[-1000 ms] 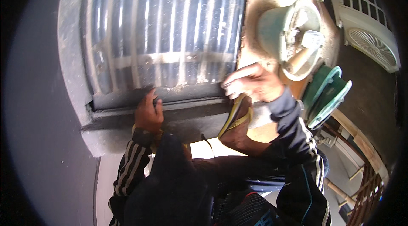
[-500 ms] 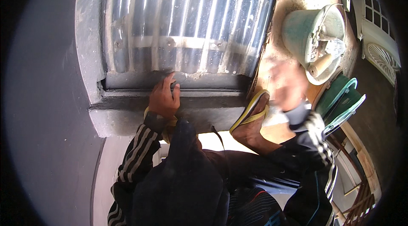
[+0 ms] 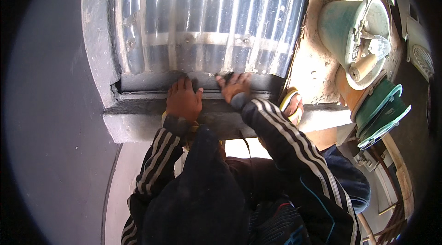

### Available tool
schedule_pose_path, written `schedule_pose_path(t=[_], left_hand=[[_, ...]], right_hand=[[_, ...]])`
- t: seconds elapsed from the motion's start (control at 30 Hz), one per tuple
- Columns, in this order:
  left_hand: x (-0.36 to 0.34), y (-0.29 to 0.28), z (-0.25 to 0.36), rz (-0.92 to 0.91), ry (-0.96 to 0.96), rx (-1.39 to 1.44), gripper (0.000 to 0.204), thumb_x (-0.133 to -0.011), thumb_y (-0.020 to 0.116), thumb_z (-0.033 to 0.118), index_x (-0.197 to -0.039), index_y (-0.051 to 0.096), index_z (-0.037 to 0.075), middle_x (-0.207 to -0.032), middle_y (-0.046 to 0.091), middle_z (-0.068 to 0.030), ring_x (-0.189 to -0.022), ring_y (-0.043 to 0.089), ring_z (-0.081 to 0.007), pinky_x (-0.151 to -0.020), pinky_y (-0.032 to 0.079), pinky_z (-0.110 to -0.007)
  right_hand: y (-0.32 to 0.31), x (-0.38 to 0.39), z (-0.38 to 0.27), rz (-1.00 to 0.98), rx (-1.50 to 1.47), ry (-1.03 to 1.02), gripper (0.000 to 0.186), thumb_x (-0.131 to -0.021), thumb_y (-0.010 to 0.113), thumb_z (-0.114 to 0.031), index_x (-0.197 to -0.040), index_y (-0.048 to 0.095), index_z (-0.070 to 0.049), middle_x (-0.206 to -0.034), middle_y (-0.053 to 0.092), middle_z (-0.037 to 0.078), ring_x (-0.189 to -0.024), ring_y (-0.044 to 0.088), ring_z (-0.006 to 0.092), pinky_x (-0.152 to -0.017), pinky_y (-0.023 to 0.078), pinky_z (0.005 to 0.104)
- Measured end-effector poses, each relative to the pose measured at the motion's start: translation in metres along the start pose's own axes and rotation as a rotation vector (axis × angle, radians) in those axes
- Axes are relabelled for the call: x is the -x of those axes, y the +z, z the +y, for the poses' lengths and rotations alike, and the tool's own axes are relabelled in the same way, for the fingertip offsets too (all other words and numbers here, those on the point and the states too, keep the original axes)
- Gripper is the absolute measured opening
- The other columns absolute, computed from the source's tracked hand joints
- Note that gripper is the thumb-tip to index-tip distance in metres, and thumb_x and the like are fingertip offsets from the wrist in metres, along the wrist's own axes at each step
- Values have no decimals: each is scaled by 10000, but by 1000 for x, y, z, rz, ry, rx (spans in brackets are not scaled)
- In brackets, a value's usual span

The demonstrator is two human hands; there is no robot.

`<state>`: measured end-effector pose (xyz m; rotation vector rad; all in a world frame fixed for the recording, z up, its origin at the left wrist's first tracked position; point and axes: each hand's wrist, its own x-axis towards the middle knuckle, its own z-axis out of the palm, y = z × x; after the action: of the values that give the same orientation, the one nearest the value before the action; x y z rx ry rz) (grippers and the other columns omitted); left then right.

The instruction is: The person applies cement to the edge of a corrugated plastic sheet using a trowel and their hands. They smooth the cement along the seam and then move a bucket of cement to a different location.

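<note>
To your right, a pale, gritty ledge [image 3: 317, 67] carries a worn green bucket [image 3: 338, 28] directly on its surface; near its front edge rests your foot [image 3: 293, 105] in a yellow-edged sandal [image 3: 285, 96].

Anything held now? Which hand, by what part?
No hold is visible. The left hand and right hand are palm-down by the near edge of the sheet; their undersides are hidden, so something small there can't be ruled out.

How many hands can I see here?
2: the left hand and, beside it, the right hand, both near the lower edge of the wavy sheet. No others show.
</note>
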<state>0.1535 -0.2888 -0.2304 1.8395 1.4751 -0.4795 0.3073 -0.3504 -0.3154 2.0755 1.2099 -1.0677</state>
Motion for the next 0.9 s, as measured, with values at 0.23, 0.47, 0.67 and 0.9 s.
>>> schedule_pose_path(t=[0.23, 0.47, 0.67, 0.9], left_hand=[[-26, 55, 8, -1, -128, -45, 666, -895, 444, 375, -1315, 277, -115, -1356, 245, -360, -1298, 182, -498, -1068, 168, -527], [-39, 59, 5, -147, 197, 77, 540, -850, 485, 217, -1277, 363, -91, -1359, 304, -295, -1297, 242, -436, -1064, 237, -475], [-40, 52, 6, -192, 174, 297, 485, -896, 439, 207, -1314, 347, -20, -1274, 432, -275, -1182, 420, -413, -1000, 335, -463], [-38, 43, 6, -202, 133, 297, 452, -910, 421, 253, -1294, 389, 16, -1186, 517, -257, -1087, 492, -420, -937, 380, -468]], right_hand=[[-8, 18, 18, 124, -231, -175, 700, -925, 310, -499, -1329, 310, 72, -1373, 311, 289, -1304, 265, 414, -1082, 188, 462], [-10, 1, 17, 99, -20, -16, 606, -934, 311, -448, -1285, 404, 37, -1367, 358, 235, -1302, 284, 385, -1068, 208, 470], [-8, 3, 42, 211, -188, -228, 512, -900, 458, -357, -1251, 450, 15, -1211, 451, 319, -1189, 377, 459, -987, 347, 458], [-12, -45, 74, -2, 9, 384, 708, -922, 244, -522, -1328, 344, 49, -1344, 350, 303, -1304, 241, 446, -1068, 192, 505]])
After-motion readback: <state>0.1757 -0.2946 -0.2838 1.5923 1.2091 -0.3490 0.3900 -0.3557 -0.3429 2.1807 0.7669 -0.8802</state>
